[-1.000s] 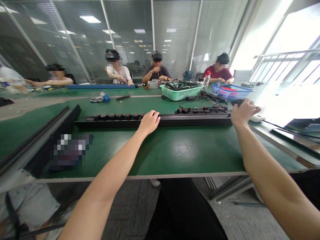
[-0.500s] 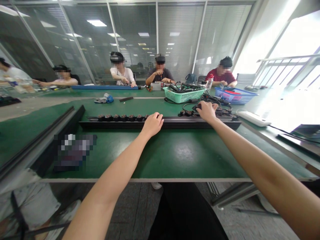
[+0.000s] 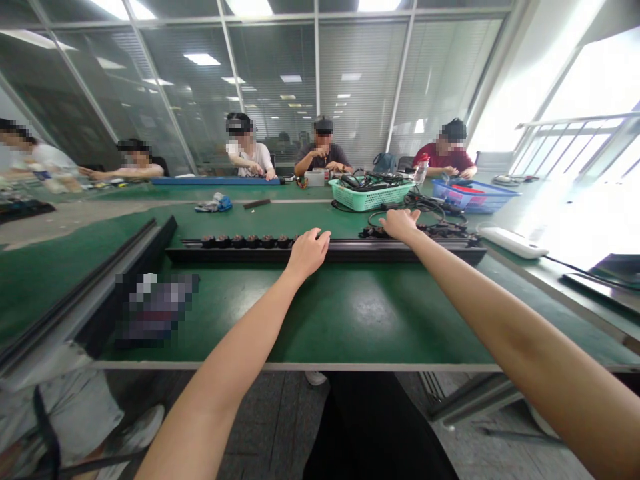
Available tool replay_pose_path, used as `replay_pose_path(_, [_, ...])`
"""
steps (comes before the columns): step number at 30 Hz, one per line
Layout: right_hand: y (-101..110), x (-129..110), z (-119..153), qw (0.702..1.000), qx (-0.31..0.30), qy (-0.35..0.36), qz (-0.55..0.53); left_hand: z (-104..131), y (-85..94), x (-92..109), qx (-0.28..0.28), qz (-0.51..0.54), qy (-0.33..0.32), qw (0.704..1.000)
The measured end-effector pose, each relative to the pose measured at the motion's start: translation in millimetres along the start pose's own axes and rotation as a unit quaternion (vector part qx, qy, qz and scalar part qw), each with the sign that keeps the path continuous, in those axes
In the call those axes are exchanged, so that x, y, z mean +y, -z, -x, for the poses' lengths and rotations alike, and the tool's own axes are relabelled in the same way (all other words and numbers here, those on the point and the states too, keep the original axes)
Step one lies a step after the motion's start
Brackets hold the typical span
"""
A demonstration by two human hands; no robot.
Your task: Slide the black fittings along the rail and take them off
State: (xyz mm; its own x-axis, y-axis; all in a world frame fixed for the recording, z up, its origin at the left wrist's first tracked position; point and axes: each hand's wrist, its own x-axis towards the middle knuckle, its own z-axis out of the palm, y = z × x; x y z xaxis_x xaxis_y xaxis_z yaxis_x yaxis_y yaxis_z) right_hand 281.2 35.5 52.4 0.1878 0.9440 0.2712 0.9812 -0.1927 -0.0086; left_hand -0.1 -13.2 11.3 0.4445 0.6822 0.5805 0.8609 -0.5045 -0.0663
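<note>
A long black rail lies across the green table, with a row of small black round modules along its left part. My left hand is over the middle of the rail, at the right end of that row; its fingers are bent and whatever they grip is hidden. My right hand reaches to the black modules and wires behind the rail's right part. Its fingers curl downward, and what lies under them cannot be made out.
Behind the rail stand a green basket of cables and a blue basket. Another long black rail lies at the left. A white power strip is at the right. Several people sit across the table, near a blue bar.
My right hand has moved left along the rail, and the dark flat piece at its fingers no longer shows. My left hand stays near the same spot. The view has tilted up slightly.
</note>
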Motion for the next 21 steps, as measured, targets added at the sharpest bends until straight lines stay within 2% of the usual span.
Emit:
replay_pose_path(4, [10,-45,22,0.993,0.008,0.117,-0.029,-2,6.8,-4,0.032,-0.010,0.024,0.999])
replay_pose_path(8, [14,-99,47,0.972,0.005,0.228,-0.060,-3,15.8,-12,0.044,-0.020,0.059,0.997])
replay_pose_path(12, [15,-144,65,0.949,-0.010,0.299,-0.100,-2,22.9,-24,0.048,-0.025,0.099,0.994])
replay_pose_path(16, [12,-164,75,0.943,0.001,0.320,-0.089,-2,23.5,-30,0.024,-0.039,0.115,0.992])
replay_pose_path(21, [1,-160,78,0.941,0.020,0.332,-0.067,-1,18.2,-28,0.002,-0.058,0.103,0.993])
